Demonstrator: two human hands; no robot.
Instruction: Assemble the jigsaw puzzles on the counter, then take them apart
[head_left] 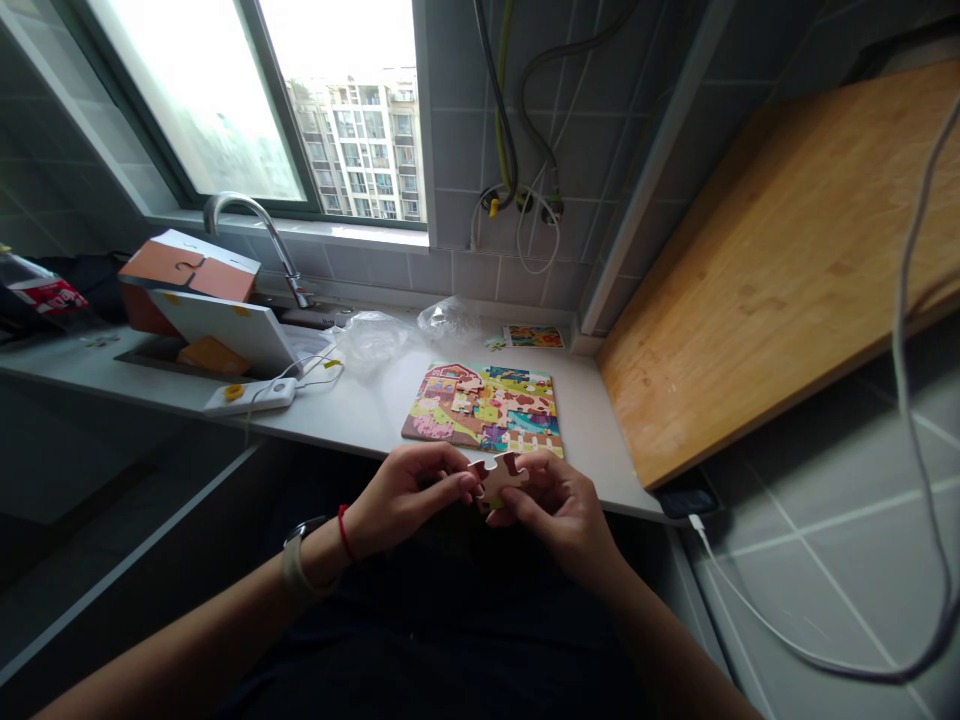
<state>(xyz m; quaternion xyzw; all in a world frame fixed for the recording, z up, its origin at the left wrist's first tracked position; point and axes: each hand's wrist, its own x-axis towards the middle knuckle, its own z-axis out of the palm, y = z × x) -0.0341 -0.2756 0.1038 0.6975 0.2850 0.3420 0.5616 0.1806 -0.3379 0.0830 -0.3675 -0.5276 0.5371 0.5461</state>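
Note:
A colourful jigsaw puzzle board point(484, 408) lies on the pale counter point(352, 410), with several loose pieces resting on its picture. Just in front of it, at the counter's near edge, my left hand point(409, 492) and my right hand point(559, 505) meet. Both pinch the same small puzzle piece point(501, 476) between their fingertips, its brown tabs pointing up. A red cord and a watch sit on my left wrist.
A tap point(251, 230) and sink stand at the back left beside an orange-and-white puzzle box point(187, 280). Crumpled plastic bags point(409, 330) and a small picture card point(532, 337) lie behind the board. A wooden board point(787, 260) rises at the right; a white cable point(750, 600) trails down.

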